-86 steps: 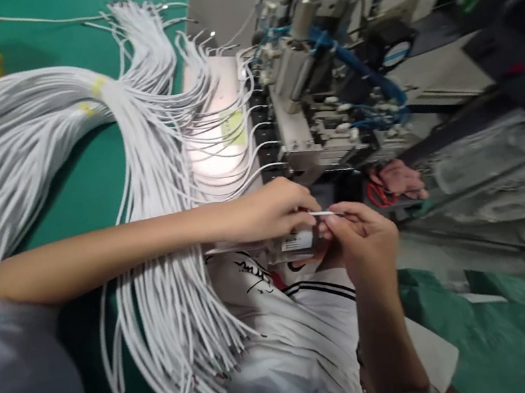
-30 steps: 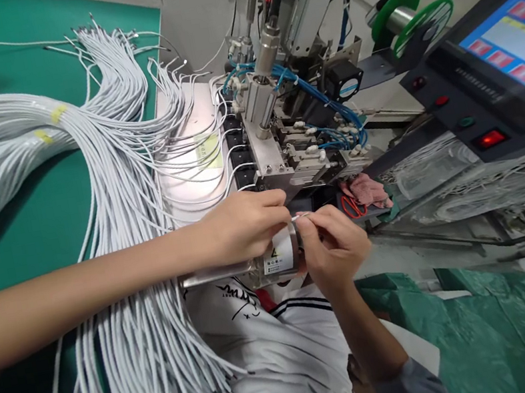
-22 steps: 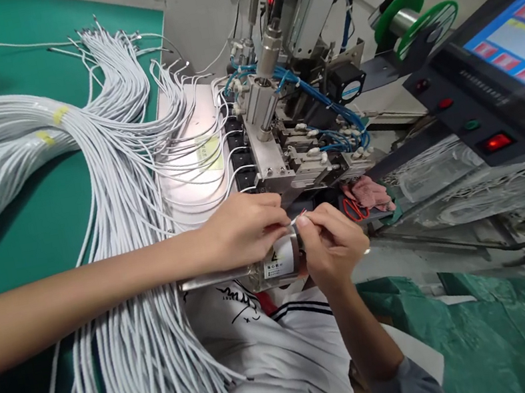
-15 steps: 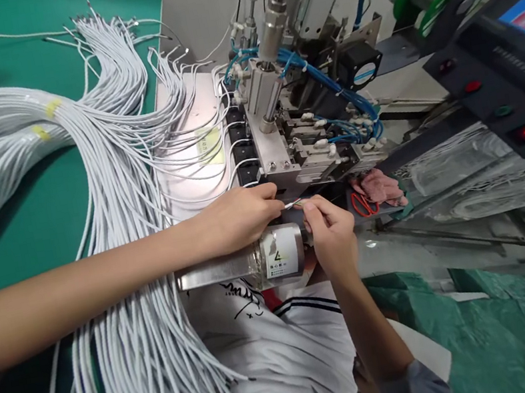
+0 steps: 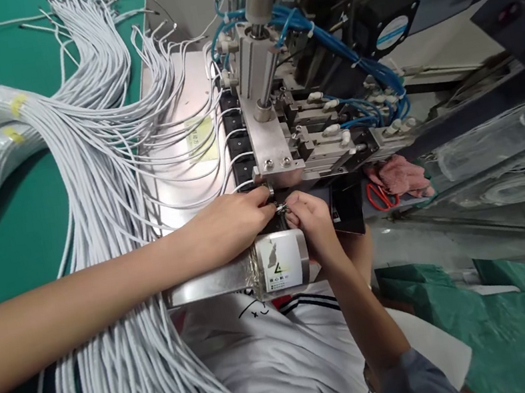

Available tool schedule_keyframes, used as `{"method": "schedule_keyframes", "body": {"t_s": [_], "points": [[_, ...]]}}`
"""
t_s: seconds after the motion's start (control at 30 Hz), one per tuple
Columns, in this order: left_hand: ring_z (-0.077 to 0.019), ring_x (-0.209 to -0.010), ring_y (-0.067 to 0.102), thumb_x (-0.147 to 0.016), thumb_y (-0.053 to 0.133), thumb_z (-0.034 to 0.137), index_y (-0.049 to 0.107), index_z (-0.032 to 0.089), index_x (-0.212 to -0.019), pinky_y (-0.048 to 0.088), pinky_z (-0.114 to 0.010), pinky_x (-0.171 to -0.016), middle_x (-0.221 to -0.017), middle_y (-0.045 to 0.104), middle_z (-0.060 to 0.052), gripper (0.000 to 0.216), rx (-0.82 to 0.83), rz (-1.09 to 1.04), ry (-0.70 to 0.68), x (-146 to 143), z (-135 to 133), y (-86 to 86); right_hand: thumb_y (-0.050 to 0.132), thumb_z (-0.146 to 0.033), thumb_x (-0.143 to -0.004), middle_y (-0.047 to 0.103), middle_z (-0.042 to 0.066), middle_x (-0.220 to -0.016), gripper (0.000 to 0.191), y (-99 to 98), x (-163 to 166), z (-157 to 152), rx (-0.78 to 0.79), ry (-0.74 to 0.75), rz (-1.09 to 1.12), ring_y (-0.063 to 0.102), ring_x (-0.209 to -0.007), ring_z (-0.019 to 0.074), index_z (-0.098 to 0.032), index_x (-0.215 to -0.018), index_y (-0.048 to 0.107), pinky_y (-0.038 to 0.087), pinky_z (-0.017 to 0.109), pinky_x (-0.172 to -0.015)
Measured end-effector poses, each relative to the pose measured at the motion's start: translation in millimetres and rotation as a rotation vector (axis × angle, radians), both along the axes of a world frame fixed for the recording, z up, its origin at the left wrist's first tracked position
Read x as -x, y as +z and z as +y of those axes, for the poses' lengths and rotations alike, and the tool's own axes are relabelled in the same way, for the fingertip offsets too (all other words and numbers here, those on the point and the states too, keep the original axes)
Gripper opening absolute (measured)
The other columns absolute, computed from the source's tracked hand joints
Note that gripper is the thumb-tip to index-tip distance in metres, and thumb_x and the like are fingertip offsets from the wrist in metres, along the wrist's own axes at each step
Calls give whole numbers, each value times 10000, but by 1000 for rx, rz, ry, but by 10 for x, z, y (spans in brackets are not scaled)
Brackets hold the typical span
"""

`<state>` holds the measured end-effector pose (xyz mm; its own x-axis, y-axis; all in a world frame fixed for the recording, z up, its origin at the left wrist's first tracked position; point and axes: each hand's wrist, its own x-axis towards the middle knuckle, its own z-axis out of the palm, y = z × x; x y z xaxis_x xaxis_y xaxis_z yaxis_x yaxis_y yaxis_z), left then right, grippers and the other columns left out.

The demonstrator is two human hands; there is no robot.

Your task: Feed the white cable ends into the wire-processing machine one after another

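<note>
1. Our left hand [image 5: 233,218] and right hand [image 5: 306,210] meet fingertip to fingertip, both pinched shut on a white cable end [image 5: 280,206], just below the machine's steel bracket [image 5: 269,144].
2. The cable end lies between our hands, its long axis roughly level, left to right; neither hand is clearly nearer.
3. Below the bracket and our hands sits a labelled metal cylinder [image 5: 281,262].
4. Left of the bracket, other white cables [image 5: 191,134] cross a lit plate, and the main bundle [image 5: 83,160] spreads over the green table [image 5: 5,235].
5. Right of the bracket lie red scissors [image 5: 377,195] and a pink cloth [image 5: 398,174].
</note>
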<state>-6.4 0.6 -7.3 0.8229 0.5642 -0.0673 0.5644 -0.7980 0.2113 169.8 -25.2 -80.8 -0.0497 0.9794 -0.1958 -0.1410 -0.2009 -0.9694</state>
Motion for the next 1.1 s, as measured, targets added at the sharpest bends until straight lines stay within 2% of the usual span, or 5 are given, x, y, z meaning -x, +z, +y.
{"method": "schedule_keyframes", "body": {"t_s": [0.5, 0.7, 0.83, 1.0, 1.1], "points": [[-153, -683, 613, -879, 487, 119, 631, 155, -1167, 418, -250, -549, -986, 616, -96, 324, -90, 26, -19, 2, 28, -34, 488, -377, -907, 353, -58, -589, 289, -13, -35, -24, -181, 43, -249, 313, -541, 97, -202, -683, 442, 273, 232, -509], [-166, -559, 576, -785, 551, 81, 674, 125, -785, 328, -266, -471, -745, 613, -71, 131, -72, 241, 88, -11, -65, 224, 503, -420, -889, 331, -59, -569, 317, -140, 15, 6, -173, -27, -216, 302, -534, 100, -208, -666, 428, 276, 234, -507], [-157, -489, 545, -774, 563, 87, 654, 128, -736, 247, -279, -431, -725, 601, -64, 107, -83, 216, 134, 26, -106, 283, 544, -408, -849, 323, -63, -549, 323, -112, -58, 48, -178, -75, -265, 300, -510, 97, -208, -625, 428, 270, 235, -486], [-159, -527, 555, -806, 484, 14, 667, 109, -834, 242, -282, -452, -785, 631, -105, 208, -169, 174, 258, 73, -53, 195, 527, -277, -898, 399, -49, -553, 286, 223, 71, -438, -448, -558, -381, 351, -487, 98, -199, -626, 491, 287, 239, -461], [-184, -621, 592, -847, 422, 0, 681, 99, -910, 268, -286, -488, -826, 659, -139, 284, -190, 162, 310, 97, -11, 149, 586, -179, -862, 561, -29, -580, 158, 353, 391, -899, -660, -432, -444, 474, -504, 103, -205, -715, 640, 378, 240, -504]]}}
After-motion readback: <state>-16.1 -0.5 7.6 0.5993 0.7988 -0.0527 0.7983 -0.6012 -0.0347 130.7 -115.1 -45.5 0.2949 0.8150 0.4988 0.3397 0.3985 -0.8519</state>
